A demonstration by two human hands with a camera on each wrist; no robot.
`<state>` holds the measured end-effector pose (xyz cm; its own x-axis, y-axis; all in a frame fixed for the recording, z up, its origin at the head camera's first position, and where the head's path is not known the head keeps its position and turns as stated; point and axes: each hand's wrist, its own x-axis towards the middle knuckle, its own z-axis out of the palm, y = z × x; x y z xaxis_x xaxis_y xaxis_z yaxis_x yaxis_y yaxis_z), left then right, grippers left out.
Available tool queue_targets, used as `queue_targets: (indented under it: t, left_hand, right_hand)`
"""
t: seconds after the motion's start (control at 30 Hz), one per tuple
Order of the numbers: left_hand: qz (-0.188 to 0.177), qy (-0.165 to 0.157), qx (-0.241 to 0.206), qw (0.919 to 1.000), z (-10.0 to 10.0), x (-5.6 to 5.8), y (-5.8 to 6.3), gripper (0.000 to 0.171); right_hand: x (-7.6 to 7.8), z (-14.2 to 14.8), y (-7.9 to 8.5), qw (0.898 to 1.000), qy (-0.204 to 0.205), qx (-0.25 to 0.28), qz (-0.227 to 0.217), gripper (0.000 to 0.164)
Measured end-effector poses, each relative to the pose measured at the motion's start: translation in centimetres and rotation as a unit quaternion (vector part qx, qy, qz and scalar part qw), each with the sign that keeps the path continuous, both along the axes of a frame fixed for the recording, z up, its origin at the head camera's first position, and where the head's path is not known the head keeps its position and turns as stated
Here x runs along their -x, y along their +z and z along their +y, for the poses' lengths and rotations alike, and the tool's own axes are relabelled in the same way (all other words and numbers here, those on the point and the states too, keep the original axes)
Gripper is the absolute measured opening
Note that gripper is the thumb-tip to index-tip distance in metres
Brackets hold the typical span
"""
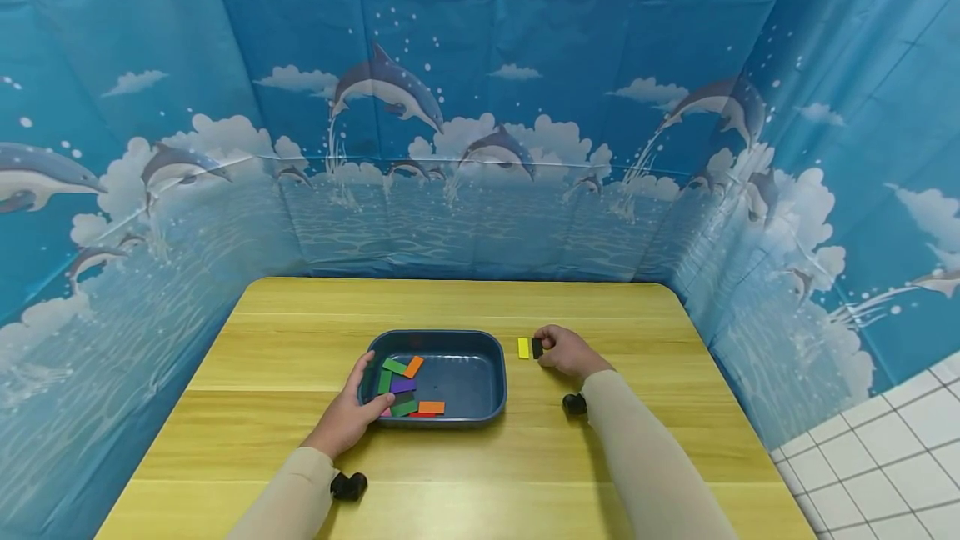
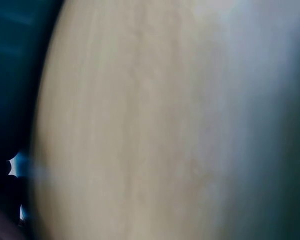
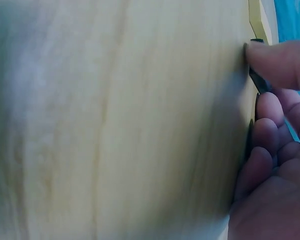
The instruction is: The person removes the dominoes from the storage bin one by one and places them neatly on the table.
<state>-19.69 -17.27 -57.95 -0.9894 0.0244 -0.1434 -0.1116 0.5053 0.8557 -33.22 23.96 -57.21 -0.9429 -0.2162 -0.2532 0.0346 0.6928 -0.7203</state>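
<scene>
My right hand [image 1: 567, 352] pinches a small black block [image 1: 537, 347] between thumb and fingers, close over the table, right beside a yellow block [image 1: 523, 347]. In the right wrist view, the thumb of that hand [image 3: 275, 125] lies along the black block [image 3: 258, 80]. My left hand [image 1: 350, 415] grips the left end of a dark blue plastic tub [image 1: 491, 421], its thumb reaching over the rim. Inside the tub's left half lie several flat blocks, among them a purple block [image 1: 402, 386], a green block [image 1: 393, 367] and an orange block [image 1: 431, 407]. The left thumb partly hides some.
A light wood-grain table [image 1: 450, 473] carries the tub and blocks. Behind and at both sides hangs a blue curtain [image 1: 480, 215] printed with dolphins. White floor tiles [image 1: 885, 448] show at the lower right. Each wrist bears a small black camera [image 1: 574, 404].
</scene>
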Motion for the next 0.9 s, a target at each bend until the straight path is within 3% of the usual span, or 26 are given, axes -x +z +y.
queue_targets:
  t: [0.1, 0.2, 0.37, 0.5, 0.6, 0.77, 0.9]
  left_hand:
    - [-0.006, 0.001, -0.001, 1.0, -0.1, -0.2, -0.1, 0.078]
    - [-0.012, 0.0, 0.0, 0.9999, -0.1, -0.2, -0.1, 0.079]
    - [-0.012, 0.001, -0.003, 0.9999, -0.1, -0.1, 0.3, 0.079]
    - [-0.01, -0.001, 0.002, 0.9999, -0.1, 0.1, 0.5, 0.079]
    - [-0.008, -0.002, 0.005, 1.0, -0.2, 0.2, 0.5, 0.079]
    - [-0.004, -0.002, 0.004, 1.0, -0.2, 0.2, 0.2, 0.078]
    - [-0.007, 0.003, -0.003, 1.0, -0.1, 0.2, 0.0, 0.078]
  right_hand:
    - [-0.1, 0.1, 0.1, 1.0, -0.004, 0.018, -0.006, 0.058]
    - [-0.1, 0.0, 0.7, 0.998, -0.035, 0.044, 0.007, 0.06]
    - [-0.3, -3.1, 3.7, 0.994, -0.056, 0.055, 0.073, 0.051]
    - [-1.1, -7.7, 6.4, 0.993, -0.014, 0.033, 0.111, 0.041]
    - [-1.9, -11.3, 7.2, 0.991, 0.042, 0.01, 0.124, 0.038]
    - [-3.1, -16.2, 6.8, 0.986, 0.13, -0.018, 0.105, 0.034]
    - [-3.3, -18.7, 6.0, 0.984, 0.155, -0.04, 0.081, 0.03]
